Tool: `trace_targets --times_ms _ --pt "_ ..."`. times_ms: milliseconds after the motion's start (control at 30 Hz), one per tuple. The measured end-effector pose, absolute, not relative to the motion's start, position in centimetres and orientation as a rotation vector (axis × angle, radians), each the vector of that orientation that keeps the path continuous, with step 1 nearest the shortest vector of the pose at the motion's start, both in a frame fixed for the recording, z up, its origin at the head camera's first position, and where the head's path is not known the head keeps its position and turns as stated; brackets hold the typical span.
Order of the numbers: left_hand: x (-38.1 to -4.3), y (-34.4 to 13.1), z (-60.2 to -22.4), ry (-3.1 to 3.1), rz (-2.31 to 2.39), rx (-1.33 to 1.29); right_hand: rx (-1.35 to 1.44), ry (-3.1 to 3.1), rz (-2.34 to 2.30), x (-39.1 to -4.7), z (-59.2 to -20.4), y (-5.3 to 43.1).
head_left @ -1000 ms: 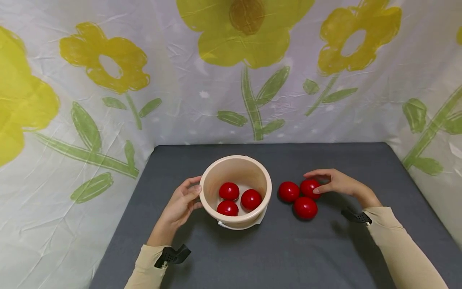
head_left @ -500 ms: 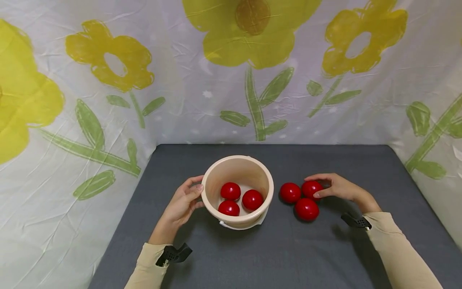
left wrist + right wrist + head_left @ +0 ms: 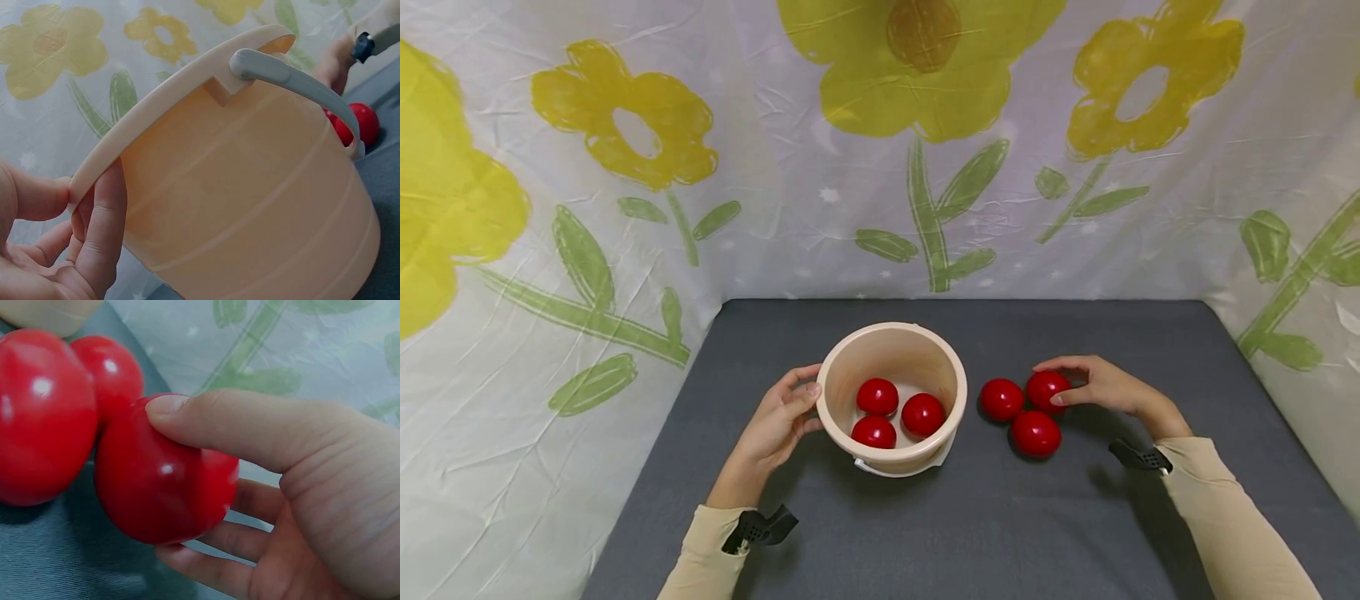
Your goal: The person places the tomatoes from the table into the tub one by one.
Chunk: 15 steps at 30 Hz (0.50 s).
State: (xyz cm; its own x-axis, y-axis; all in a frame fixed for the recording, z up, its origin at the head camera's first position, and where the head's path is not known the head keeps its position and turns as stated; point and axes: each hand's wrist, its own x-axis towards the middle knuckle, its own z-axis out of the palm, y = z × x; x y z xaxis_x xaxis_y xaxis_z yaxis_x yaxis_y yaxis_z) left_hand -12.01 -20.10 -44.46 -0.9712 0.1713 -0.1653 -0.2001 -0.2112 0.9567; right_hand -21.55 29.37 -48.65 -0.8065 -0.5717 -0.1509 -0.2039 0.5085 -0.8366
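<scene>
A cream plastic bucket [image 3: 891, 340] stands tilted toward me in the head view, three glossy red balls [image 3: 876, 397] lying inside it. My left hand [image 3: 777, 425] pinches its left rim, the thumb over the edge and the fingers against the outer wall, as the left wrist view shows. To the right of the bucket sit three more red balls in a tight cluster. My right hand [image 3: 1101, 388] grips the rear right one, a red ball [image 3: 159, 481], with thumb on top and fingers beneath its far side. Its two neighbours, the left ball [image 3: 1001, 400] and the front ball [image 3: 1035, 434], lie close against it.
The bucket's pale handle [image 3: 300, 81] hangs down on its near side. Everything stands on a dark grey table [image 3: 970, 533]. A flower-printed cloth [image 3: 775, 167] hangs behind the table and along both sides.
The head view has shifted slightly. Both hands stay almost where they were, the left on the bucket rim, the right around the rear red ball.
</scene>
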Motion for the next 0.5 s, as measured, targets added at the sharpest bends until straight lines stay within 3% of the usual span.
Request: trace_targets --times_ms 500 --pt "-11.9 -20.1 -44.5 1.816 2.264 -0.052 -0.686 2.396 -1.244 -22.8 -42.4 28.7"
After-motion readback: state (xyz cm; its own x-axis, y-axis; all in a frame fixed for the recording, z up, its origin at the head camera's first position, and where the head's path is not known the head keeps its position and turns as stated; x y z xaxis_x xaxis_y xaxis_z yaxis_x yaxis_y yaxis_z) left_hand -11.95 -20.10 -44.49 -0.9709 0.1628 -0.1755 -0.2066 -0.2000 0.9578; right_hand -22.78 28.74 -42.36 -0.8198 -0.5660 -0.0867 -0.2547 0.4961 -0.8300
